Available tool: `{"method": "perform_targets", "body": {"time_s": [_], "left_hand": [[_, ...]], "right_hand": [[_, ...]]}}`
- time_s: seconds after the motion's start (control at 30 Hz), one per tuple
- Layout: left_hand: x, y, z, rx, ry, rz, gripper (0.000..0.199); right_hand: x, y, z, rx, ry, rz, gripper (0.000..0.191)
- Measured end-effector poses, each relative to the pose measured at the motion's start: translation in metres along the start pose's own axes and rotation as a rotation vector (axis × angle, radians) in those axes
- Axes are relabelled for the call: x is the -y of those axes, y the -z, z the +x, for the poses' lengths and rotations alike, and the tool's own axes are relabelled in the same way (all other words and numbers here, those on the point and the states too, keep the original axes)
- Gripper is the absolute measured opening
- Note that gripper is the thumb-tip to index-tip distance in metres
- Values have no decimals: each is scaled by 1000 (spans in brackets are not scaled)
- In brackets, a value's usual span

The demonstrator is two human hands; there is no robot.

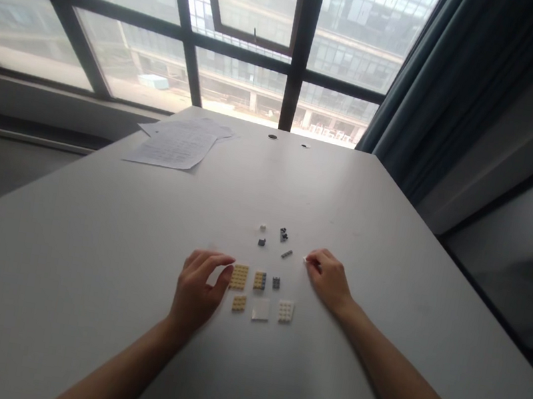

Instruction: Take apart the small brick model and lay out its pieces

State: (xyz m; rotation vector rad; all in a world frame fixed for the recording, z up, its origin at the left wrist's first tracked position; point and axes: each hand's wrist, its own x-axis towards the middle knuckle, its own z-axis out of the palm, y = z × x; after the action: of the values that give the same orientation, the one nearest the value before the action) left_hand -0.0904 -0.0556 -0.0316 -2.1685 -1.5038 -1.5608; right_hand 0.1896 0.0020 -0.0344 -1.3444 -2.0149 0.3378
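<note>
My left hand (200, 287) is at the left edge of a large tan studded plate (238, 277), thumb and fingers apart with nothing between them. My right hand (329, 278) pinches a small white piece (305, 260) above the table's right part. Between the hands lie a tan and grey block (259, 281) and a small dark grey piece (276, 283). Nearer me are a small tan plate (239, 303), a smooth white tile (260, 309) and a white studded plate (286, 312). Farther off sit a grey strip (287, 255), a dark piece (261, 242), a black and grey piece (284, 235) and a tiny white piece (262, 228).
Printed paper sheets (174, 143) lie at the far left of the white table (248, 190). Two small round items or holes show near its far edge. Beyond stand a large framed window and, on the right, a dark blue curtain (414, 95).
</note>
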Motion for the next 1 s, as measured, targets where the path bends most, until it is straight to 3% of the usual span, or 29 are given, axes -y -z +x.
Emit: {"method": "perform_targets", "body": {"time_s": [0.3,0.5,0.67,0.77,0.9,1.0], "left_hand": [[3,0,-1,6,4,-20,7],[1,1,0,10,12,-27,7],[0,1,-1,24,40,-36,7],[1,2,-2,37,60,-45,8],[0,1,-3,34,64,-54,8],[0,1,-3,37,67,-55,8]], "right_hand": [[-7,-11,32,30,15,-118,15],[11,-24,58,63,33,-170,18],[37,-48,87,204,162,-146,37],[45,-62,99,303,226,-119,38],[46,-68,102,338,225,-63,28],[47,-61,94,269,170,5,32]]}}
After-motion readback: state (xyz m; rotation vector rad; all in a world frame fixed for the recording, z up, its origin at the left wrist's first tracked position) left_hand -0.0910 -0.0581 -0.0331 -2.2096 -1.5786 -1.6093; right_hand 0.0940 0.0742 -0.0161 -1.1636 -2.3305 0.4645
